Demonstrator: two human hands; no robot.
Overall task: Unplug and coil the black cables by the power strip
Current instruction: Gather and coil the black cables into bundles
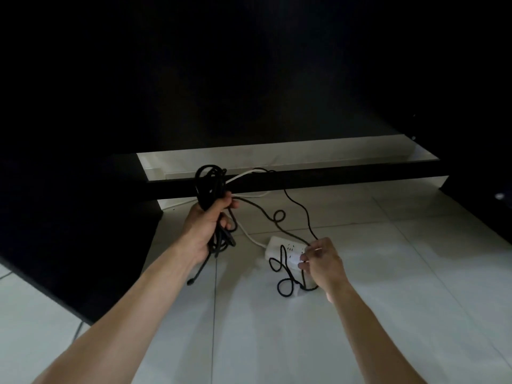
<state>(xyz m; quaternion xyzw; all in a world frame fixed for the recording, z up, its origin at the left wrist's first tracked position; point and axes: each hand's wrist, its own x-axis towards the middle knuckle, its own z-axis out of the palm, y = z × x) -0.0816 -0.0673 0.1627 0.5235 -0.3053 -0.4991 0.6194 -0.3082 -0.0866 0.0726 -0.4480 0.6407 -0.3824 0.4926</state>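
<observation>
My left hand (206,227) grips a coiled bundle of black cable (209,184), its loops rising above my fist and its loose ends hanging below. A white power strip (279,246) lies on the pale tiled floor. At the strip's right end my right hand (322,261) pinches what looks like a white plug or adapter, mostly hidden by my fingers. A loose black cable (285,275) curls over and in front of the strip. Further black cable (297,209) runs from the strip back toward the dark furniture.
A white cord (250,235) leaves the strip's left end and runs up behind a low black bar (304,181). Dark furniture fills the left side and the back. Pale floor tiles (277,342) spread toward me.
</observation>
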